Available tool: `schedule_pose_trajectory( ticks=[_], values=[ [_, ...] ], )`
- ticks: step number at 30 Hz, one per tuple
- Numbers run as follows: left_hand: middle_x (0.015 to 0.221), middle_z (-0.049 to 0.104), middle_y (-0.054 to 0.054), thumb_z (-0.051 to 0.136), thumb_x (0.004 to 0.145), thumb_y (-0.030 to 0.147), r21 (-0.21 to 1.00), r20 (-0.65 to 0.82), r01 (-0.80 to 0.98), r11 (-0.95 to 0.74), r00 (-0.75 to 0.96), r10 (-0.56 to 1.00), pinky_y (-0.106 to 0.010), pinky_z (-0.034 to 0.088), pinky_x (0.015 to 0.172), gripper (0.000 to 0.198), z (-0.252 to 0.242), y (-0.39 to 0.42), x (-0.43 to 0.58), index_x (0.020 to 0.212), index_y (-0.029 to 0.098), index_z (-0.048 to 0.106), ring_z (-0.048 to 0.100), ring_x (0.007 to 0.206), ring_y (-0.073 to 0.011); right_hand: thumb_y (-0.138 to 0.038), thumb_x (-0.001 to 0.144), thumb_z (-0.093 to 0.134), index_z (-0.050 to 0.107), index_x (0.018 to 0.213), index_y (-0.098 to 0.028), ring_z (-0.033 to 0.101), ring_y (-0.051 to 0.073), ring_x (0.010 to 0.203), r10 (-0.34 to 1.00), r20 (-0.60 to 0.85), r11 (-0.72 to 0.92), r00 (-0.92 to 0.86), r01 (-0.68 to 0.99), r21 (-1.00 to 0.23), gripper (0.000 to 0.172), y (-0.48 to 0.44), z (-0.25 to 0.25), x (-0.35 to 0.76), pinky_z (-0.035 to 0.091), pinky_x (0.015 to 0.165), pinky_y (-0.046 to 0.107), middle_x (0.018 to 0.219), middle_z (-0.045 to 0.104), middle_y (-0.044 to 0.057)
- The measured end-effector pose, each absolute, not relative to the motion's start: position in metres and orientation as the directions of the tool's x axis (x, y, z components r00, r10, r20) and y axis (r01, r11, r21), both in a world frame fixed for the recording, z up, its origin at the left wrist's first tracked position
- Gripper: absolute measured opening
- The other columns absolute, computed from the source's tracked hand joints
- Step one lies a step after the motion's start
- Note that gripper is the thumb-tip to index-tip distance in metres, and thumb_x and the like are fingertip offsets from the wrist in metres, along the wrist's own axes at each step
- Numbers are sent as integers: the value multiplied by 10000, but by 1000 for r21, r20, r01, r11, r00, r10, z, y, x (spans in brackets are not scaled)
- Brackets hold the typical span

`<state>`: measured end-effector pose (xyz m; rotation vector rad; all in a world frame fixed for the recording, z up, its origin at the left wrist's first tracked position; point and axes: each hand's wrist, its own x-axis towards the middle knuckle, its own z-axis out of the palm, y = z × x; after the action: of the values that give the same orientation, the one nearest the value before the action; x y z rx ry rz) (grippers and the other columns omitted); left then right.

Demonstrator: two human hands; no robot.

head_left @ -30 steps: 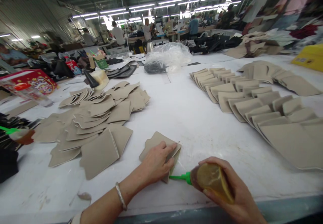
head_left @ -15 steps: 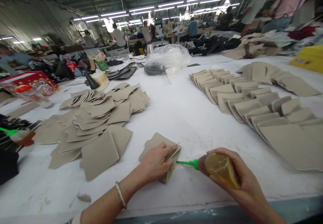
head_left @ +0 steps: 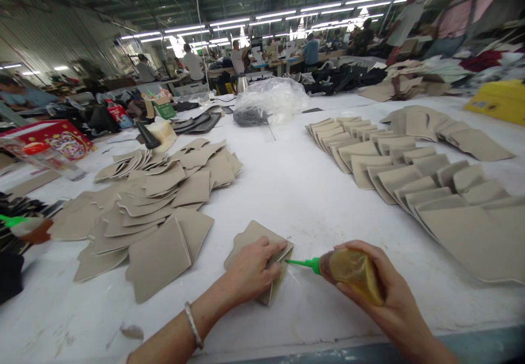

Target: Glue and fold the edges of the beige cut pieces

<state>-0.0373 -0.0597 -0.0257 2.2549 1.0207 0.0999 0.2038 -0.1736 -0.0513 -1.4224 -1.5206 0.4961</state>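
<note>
While the left hand point(head_left: 255, 268) lies open, palm down, on one beige piece point(head_left: 246, 239) with its index finger stretched toward the far right corner, the right hand point(head_left: 394, 290) is closed around a bottle point(head_left: 355, 273) of amber liquid. Piece: near edge of tabletop point(head_left: 283, 183), between the two stocks of similar pieces. Green nozzle point(head_left: 303, 263) points left, tip at the right edge of the piece, by a darker strip; contact cannot be told.

Labels: red box point(head_left: 71, 138), upper left, carries a multicoloured printed figure; its lettering not resolved. Green box point(head_left: 165, 109) has pale print, too small to read. Marks on yellow box point(head_left: 497, 101), far right, likewise illegible.

Counts: green-nozzled bottles, two: one in hand, second bottle point(head_left: 33, 230) at left edge, beside dark material. Worked piece, one. Left pile point(head_left: 159, 260), one, pieces overlapping too closely for a sure count. Right side: overlapping rows point(head_left: 463, 232) plus one curved fan point(head_left: 418, 120) behind them, same difficulty. Red-capped clear container point(head_left: 55, 159), one, in front of red box. Bracelet point(head_left: 192, 325), one, left wrist.
</note>
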Motion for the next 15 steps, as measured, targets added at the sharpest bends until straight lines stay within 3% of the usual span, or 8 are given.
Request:
schedule_pose_trajectory(
  ticks=[3, 9, 15],
  values=[
    [933, 550, -18, 427, 843, 235, 595, -190, 644, -480, 694, 695, -270, 392, 750, 521, -25, -60, -38, 1355, 301, 499, 564, 848, -181, -357, 894, 653, 453, 1233, -270, 586, 212, 991, 949, 304, 230, 80, 484, -844, 402, -178, -52, 198, 487, 831, 231, 1123, 574, 30],
    [950, 564, -17, 431, 831, 222, 610, -191, 640, -467, 691, 697, -273, 396, 757, 527, -27, -60, -39, 1344, 315, 508, 566, 859, -186, -375, 862, 686, 499, 1188, -261, 568, 205, 949, 892, 375, 185, 254, 552, -813, 393, -175, -52, 198, 455, 822, 225, 1084, 562, 23],
    [961, 571, -30, 446, 811, 216, 618, -186, 641, -456, 683, 706, -277, 399, 772, 554, -26, -62, -37, 1357, 286, 504, 561, 854, -190, -434, 819, 713, 517, 1192, -265, 584, 216, 964, 957, 137, 57, 256, 299, -952, 454, -195, -61, 175, 476, 796, 208, 1079, 597, 16]
  ],
)
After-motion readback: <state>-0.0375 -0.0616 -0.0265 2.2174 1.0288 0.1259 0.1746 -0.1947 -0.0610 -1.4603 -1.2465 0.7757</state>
